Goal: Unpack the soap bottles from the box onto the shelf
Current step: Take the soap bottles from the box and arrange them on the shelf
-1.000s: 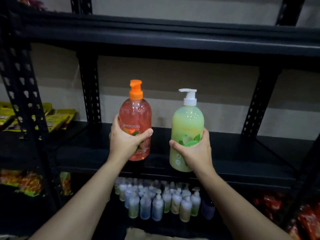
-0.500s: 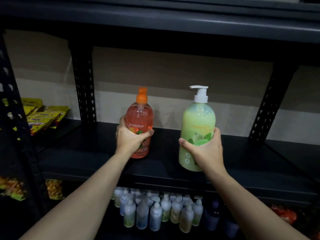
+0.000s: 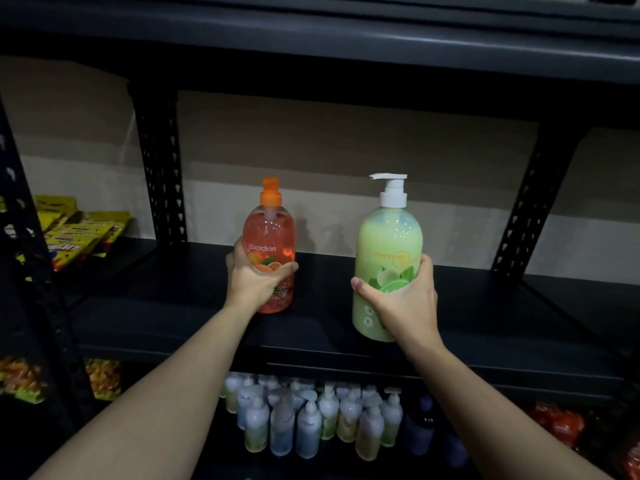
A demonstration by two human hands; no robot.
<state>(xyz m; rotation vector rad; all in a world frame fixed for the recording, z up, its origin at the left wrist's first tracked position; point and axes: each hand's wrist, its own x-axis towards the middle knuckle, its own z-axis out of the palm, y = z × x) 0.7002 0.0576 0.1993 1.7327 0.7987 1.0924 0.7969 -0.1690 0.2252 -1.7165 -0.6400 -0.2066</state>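
Inside the left hand is the orange soap bottle. It stands upright, and the fingers wrap round its lower half with the thumb across the label. Its bottom is down at the black shelf. To the right of that hand, the right hand grips the green soap bottle with the white pump. It is upright too, near the shelf's front edge. I cannot tell if the bottles touch the shelf. Far to the left of the left hand lie yellow packs. Below both hands stand many small bottles, with red bags further right.
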